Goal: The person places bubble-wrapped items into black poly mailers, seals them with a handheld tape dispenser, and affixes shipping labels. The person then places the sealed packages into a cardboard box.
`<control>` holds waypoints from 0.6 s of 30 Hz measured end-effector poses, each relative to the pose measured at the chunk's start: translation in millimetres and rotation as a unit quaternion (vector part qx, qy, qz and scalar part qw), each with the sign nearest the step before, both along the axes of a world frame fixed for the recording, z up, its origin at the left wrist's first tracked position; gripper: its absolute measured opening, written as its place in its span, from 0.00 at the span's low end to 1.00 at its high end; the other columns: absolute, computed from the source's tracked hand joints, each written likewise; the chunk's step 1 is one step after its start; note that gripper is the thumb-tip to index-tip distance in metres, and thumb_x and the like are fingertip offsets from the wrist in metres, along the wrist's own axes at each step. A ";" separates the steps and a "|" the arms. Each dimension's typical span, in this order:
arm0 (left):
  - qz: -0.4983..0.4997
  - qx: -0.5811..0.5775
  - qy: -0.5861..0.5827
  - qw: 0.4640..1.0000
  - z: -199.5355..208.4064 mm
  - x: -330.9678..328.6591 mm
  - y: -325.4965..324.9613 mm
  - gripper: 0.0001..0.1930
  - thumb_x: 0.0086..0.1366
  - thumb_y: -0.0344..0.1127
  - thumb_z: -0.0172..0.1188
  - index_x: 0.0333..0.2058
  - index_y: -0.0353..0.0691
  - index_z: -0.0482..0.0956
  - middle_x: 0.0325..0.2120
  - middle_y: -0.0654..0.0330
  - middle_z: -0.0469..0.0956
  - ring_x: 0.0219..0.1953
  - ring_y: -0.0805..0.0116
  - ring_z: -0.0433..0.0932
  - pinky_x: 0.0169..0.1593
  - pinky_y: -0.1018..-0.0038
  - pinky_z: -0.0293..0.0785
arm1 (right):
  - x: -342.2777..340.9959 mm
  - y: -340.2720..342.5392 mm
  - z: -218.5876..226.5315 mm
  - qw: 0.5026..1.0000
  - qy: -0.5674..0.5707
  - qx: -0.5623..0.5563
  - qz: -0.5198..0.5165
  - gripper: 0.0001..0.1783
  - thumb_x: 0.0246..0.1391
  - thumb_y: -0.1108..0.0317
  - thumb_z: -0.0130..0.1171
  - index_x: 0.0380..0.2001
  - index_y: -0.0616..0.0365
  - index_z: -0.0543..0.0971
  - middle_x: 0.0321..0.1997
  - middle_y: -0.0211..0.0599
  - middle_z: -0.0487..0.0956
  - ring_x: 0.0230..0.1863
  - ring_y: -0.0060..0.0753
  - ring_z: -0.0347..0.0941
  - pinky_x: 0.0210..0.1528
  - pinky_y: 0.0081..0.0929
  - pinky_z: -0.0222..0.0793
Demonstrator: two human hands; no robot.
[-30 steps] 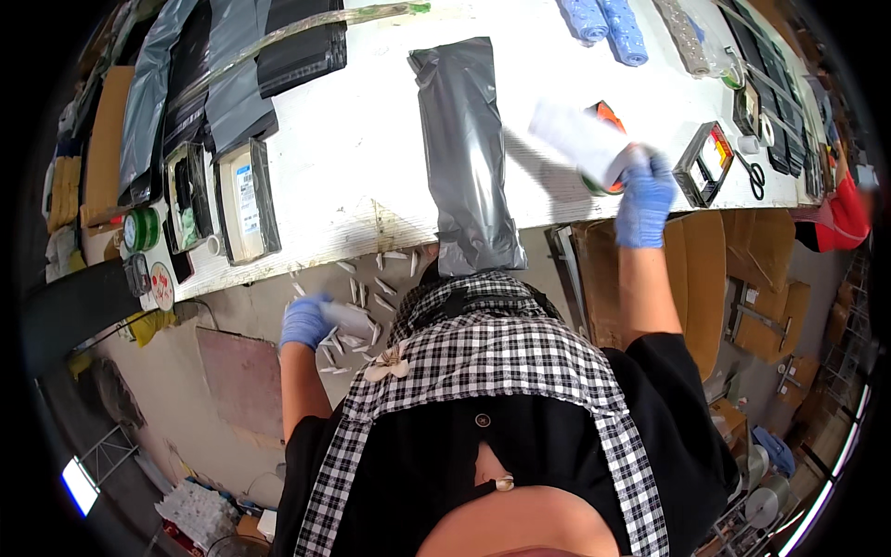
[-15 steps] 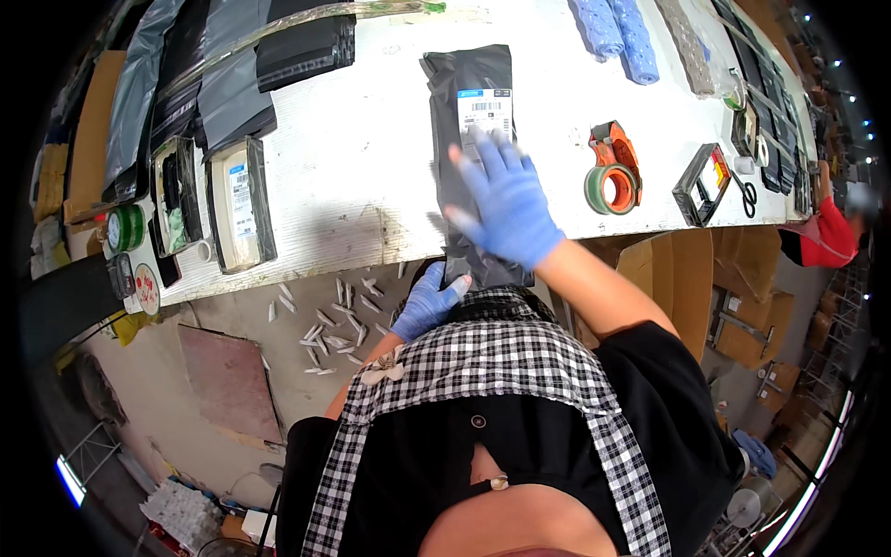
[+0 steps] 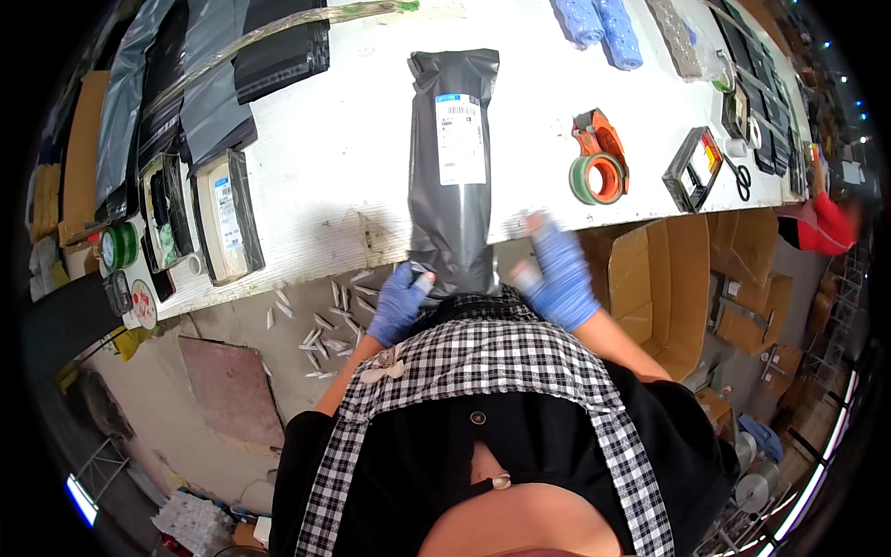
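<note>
Long, wrinkled grey plastic parcel [image 3: 450,218]; flat rectangular label [image 3: 460,139].

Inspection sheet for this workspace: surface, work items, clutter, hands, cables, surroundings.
Surface: white table, dark marks near its front edge.
Work items: dark grey package, white label up, overhanging the front edge.
Clutter: orange tape dispenser, scissors right; dark bags left; white pieces on floor.
Hands: left hand at the package's near left corner, grip unclear; right hand blurred, open beside it.
Cables: thin dark line below the table's left, perhaps a cord.
Surroundings: open cardboard box below right; person in red far right.
</note>
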State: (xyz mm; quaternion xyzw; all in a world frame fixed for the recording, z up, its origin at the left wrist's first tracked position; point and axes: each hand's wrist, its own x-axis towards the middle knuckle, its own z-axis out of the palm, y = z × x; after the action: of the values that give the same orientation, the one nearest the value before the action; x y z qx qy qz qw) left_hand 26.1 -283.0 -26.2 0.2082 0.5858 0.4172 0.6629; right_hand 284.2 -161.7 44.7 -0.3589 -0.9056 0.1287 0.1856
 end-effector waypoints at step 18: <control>0.037 0.053 -0.016 0.998 107.8 9.0 5.7 0.24 0.72 0.51 0.51 0.52 0.34 0.74 0.39 0.62 0.78 0.40 0.76 0.75 0.48 0.77 0.72 | 23.1 -16.9 5.5 0.898 0.284 -0.337 -0.003 0.34 0.38 0.72 0.68 0.54 0.57 0.71 0.46 0.41 0.75 0.49 0.37 0.71 0.51 0.35 0.71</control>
State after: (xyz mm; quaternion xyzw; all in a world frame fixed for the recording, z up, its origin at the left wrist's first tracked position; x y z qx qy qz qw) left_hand 35.1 -277.3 81.6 0.2144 0.5592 0.4748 0.6449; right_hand 307.3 -178.6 50.2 -0.3510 -0.7156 0.5224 0.3029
